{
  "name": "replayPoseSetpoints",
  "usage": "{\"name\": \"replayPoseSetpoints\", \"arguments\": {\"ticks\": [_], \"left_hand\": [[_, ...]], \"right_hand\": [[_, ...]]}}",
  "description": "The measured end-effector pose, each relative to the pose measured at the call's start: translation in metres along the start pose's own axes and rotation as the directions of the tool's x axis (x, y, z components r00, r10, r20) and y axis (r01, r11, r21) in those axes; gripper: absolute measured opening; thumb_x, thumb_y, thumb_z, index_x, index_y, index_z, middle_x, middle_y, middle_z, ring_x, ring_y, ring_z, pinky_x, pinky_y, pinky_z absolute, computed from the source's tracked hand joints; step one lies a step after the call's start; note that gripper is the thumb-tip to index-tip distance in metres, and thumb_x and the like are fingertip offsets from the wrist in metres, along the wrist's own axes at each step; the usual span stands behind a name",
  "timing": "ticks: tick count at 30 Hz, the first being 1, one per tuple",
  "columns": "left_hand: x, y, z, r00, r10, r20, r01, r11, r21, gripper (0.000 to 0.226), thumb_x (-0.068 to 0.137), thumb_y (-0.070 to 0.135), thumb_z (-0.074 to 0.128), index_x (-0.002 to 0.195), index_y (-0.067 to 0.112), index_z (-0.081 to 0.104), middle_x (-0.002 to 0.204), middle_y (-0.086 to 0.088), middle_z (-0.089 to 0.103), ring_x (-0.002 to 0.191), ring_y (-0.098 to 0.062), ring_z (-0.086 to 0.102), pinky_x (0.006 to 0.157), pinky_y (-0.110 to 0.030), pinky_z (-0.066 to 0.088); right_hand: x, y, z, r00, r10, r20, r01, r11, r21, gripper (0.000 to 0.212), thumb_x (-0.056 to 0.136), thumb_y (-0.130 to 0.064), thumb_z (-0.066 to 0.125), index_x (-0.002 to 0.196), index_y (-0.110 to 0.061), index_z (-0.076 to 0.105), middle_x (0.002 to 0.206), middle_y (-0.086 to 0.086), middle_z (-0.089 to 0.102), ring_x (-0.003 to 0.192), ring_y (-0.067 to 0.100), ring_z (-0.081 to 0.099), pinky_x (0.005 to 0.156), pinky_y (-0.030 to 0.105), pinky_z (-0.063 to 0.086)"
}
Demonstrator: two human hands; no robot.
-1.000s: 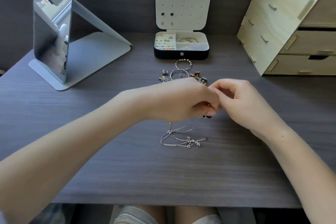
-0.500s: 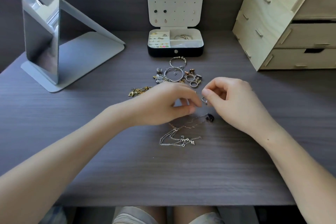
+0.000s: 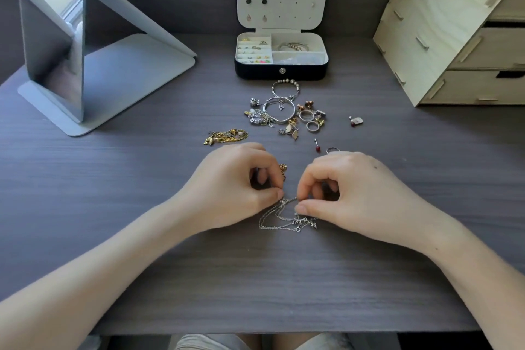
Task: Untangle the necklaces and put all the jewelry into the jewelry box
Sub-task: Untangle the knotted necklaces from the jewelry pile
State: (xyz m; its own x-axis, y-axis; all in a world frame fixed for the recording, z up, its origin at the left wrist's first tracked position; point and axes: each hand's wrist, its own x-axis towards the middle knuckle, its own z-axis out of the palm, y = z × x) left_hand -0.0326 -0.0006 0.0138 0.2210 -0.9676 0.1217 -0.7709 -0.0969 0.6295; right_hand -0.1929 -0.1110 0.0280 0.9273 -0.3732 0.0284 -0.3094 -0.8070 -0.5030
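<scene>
Pinching at the tangled silver necklaces, the left hand and right hand rest on the grey table, each with thumb and forefinger closed on the chains, well short of the jewelry box. A gold chain peeks from behind the left fingers. Nearer the box, left of its front, lies a gold bracelet; rings, bangles and earrings lie loose just before the box, whose lid stands open.
</scene>
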Motion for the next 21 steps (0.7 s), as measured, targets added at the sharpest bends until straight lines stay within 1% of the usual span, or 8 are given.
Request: {"name": "replayPoseSetpoints", "arguments": {"ticks": [2,4,8,11,13,15,19,21], "left_hand": [[-0.001,-0.003,0.0,1.0,-0.002,-0.009,0.002,1.0,-0.003,0.001,0.064,0.035,0.065,0.063,0.035,0.064,0.066,0.011,0.052,0.068,-0.008,0.051,0.062,-0.025,0.041],[-0.002,-0.008,-0.001,1.0,0.001,-0.016,-0.001,1.0,-0.003,0.001,0.065,0.035,0.066,0.065,0.035,0.065,0.068,0.012,0.052,0.07,-0.01,0.052,0.062,-0.023,0.041],[-0.007,-0.014,-0.003,0.998,0.036,-0.054,-0.038,0.999,-0.028,0.01,0.067,0.03,0.067,0.075,0.035,0.064,0.072,0.013,0.053,0.071,-0.01,0.051,0.063,-0.019,0.039],[-0.01,-0.016,-0.007,0.987,0.143,-0.076,-0.141,0.99,0.025,0.015,0.071,0.022,0.067,0.073,0.037,0.067,0.072,0.015,0.049,0.07,-0.007,0.048,0.064,-0.022,0.038],[-0.01,-0.016,-0.008,0.964,0.252,-0.086,-0.243,0.965,0.098,0.021,0.073,0.015,0.065,0.074,0.034,0.072,0.074,0.014,0.048,0.069,-0.01,0.044,0.063,-0.028,0.037],[-0.01,-0.018,-0.009,0.938,0.335,-0.087,-0.322,0.937,0.135,0.026,0.076,0.014,0.059,0.077,0.033,0.075,0.076,0.009,0.049,0.068,-0.013,0.039,0.061,-0.028,0.034],[-0.008,-0.021,-0.009,0.909,0.414,-0.048,-0.404,0.904,0.139,0.033,0.077,0.012,0.051,0.083,0.033,0.076,0.077,0.005,0.05,0.067,-0.015,0.035,0.059,-0.029,0.034],[-0.008,-0.022,-0.009,0.901,0.432,-0.032,-0.423,0.894,0.145,0.035,0.078,0.01,0.051,0.086,0.033,0.076,0.078,0.004,0.05,0.068,-0.015,0.033,0.058,-0.03,0.034]], "right_hand": [[0.0,0.002,-0.002,1.0,0.001,0.026,-0.001,1.0,-0.009,0.011,0.076,-0.034,0.071,0.071,-0.032,0.062,0.064,-0.017,0.056,0.077,0.002,0.047,0.063,0.014,0.032],[0.0,0.005,-0.003,1.0,-0.006,0.013,0.006,1.0,-0.03,0.012,0.078,-0.028,0.07,0.072,-0.033,0.061,0.067,-0.017,0.055,0.077,0.002,0.047,0.065,0.015,0.034],[0.001,0.005,0.0,0.996,-0.059,-0.059,0.055,0.996,-0.07,0.003,0.075,-0.03,0.061,0.074,-0.032,0.062,0.071,-0.016,0.054,0.073,0.005,0.045,0.066,0.024,0.04],[0.001,0.003,0.004,0.988,-0.121,-0.099,0.114,0.991,-0.074,0.007,0.075,-0.03,0.061,0.076,-0.031,0.068,0.07,-0.016,0.054,0.069,0.007,0.044,0.063,0.025,0.039],[0.0,0.003,0.005,0.982,-0.156,-0.11,0.148,0.986,-0.081,0.014,0.077,-0.037,0.058,0.078,-0.035,0.072,0.069,-0.015,0.053,0.067,0.007,0.042,0.06,0.024,0.036],[-0.001,0.003,0.006,0.978,-0.169,-0.119,0.162,0.984,-0.07,0.021,0.078,-0.041,0.053,0.081,-0.038,0.074,0.068,-0.016,0.053,0.066,0.006,0.04,0.058,0.022,0.033],[-0.002,0.004,0.008,0.98,-0.17,-0.102,0.165,0.985,-0.06,0.023,0.079,-0.043,0.051,0.084,-0.041,0.073,0.067,-0.016,0.051,0.065,0.004,0.037,0.058,0.02,0.031],[-0.002,0.004,0.009,0.981,-0.17,-0.095,0.163,0.984,-0.072,0.023,0.079,-0.043,0.051,0.085,-0.042,0.073,0.066,-0.015,0.052,0.064,0.005,0.039,0.057,0.023,0.035]]}}
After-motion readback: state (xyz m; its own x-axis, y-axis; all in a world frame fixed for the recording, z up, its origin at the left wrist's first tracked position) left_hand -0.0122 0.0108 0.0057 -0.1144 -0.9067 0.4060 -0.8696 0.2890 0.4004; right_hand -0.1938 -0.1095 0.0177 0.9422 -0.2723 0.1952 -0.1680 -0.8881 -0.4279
